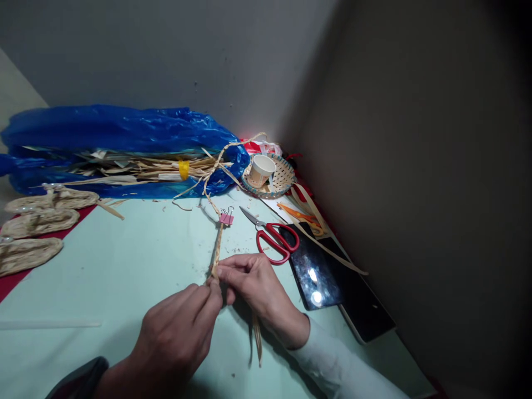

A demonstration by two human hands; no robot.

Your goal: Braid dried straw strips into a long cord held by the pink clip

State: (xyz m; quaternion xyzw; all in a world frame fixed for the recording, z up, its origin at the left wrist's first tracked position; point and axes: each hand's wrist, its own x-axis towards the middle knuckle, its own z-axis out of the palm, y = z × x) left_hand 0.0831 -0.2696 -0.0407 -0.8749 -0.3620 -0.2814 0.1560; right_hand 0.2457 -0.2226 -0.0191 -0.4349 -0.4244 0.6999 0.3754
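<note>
A braid of dry straw-coloured strips (218, 244) runs from a pink binder clip (226, 219) down to my hands. My left hand (178, 327) pinches its lower end between thumb and fingers. Close against it, my right hand (253, 282) grips the same braid with thumb and forefinger. Loose strip ends (256, 338) hang down below my right hand. Beyond the clip the braid continues up towards the basket and curls over. Just ahead of my right hand lie red-handled scissors (272, 238), their blades pointing away to the left.
A blue plastic bag (112, 127) full of dry strips (158, 169) lies at the back. A woven basket (285, 180) holds a paper cup (261, 169). Two dark tablets or phones (316, 277) lie right, near orange scissors (305, 213). Woven straw slippers (31, 256) sit left, above a pale stick (54, 324).
</note>
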